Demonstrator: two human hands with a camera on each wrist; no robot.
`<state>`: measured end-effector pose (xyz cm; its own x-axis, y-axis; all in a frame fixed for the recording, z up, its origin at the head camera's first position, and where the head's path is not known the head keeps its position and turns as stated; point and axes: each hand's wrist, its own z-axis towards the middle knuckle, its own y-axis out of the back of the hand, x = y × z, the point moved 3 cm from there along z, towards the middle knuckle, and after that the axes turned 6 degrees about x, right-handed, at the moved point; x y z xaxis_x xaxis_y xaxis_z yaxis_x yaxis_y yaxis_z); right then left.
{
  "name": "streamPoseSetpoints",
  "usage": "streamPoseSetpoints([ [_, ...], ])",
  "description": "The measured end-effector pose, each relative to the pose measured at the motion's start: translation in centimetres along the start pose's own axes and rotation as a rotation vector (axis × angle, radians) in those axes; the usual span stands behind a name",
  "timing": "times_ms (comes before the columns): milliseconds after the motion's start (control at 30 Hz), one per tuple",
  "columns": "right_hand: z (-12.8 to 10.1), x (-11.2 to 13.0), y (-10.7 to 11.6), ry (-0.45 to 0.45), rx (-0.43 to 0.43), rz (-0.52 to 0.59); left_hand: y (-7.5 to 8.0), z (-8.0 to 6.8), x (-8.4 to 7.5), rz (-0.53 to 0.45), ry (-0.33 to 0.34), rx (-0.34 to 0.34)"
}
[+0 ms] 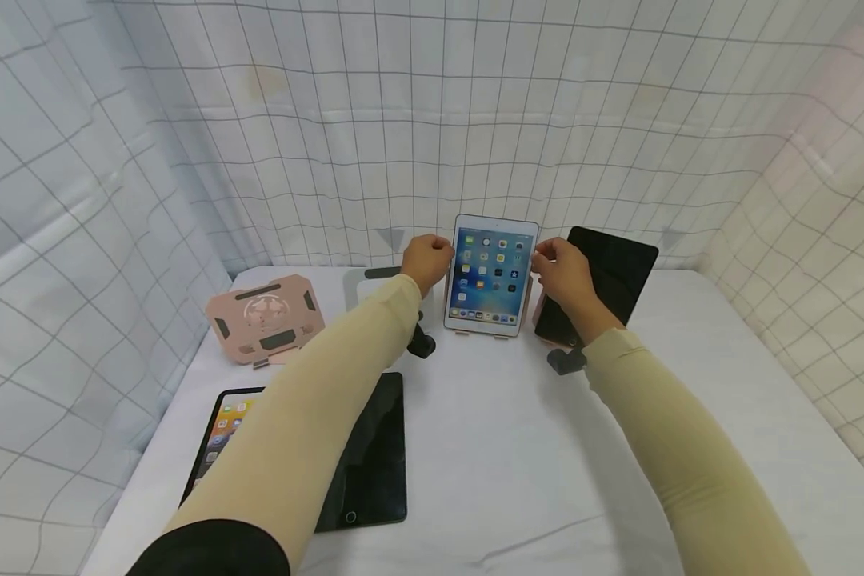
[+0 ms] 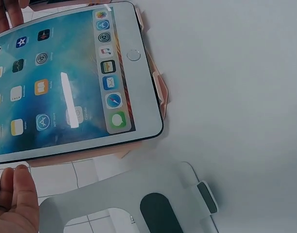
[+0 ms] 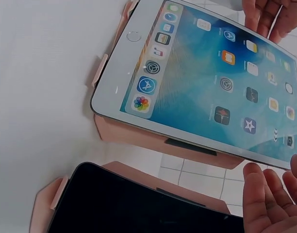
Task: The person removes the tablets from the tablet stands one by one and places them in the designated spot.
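A small white tablet [image 1: 491, 270] with a lit home screen leans on a pink stand [image 3: 139, 133] at the back middle of the white table [image 1: 518, 448]. My left hand [image 1: 430, 258] is at the tablet's left edge and my right hand [image 1: 553, 264] at its right edge. In the left wrist view the left hand's fingers [image 2: 15, 199] lie straight, just off the tablet [image 2: 66, 82]. In the right wrist view the right hand's fingers [image 3: 267, 199] are relaxed, a small gap from the tablet [image 3: 211, 77]. Neither hand grips anything.
A dark tablet [image 1: 605, 280] leans on another pink stand right of the white one. An empty pink stand [image 1: 266, 320] and a silver stand [image 2: 139, 194] are on the left. A black tablet [image 1: 374, 448] lies flat under my left forearm. Checked cloth walls surround the table.
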<state>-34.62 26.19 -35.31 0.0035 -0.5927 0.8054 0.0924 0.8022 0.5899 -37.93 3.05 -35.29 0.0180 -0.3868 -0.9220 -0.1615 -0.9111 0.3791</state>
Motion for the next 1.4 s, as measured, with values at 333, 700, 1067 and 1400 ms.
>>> streamPoseSetpoints([
  [333, 0.3, -0.3, -0.2, -0.021, 0.008, 0.047, -0.4, 0.2, 0.1, -0.015, 0.018, 0.010],
  [700, 0.1, -0.5, -0.3, -0.010, -0.013, 0.109, -0.2, 0.0, 0.3, -0.090, 0.010, 0.031],
  [1067, -0.4, -0.4, -0.1, 0.024, -0.008, 0.159, 0.3, -0.4, 0.7, -0.144, -0.039, 0.100],
  [1400, -1.3, -0.1, -0.1, 0.023, -0.008, 0.186, 0.8, -0.9, 0.8, -0.159, -0.076, 0.115],
])
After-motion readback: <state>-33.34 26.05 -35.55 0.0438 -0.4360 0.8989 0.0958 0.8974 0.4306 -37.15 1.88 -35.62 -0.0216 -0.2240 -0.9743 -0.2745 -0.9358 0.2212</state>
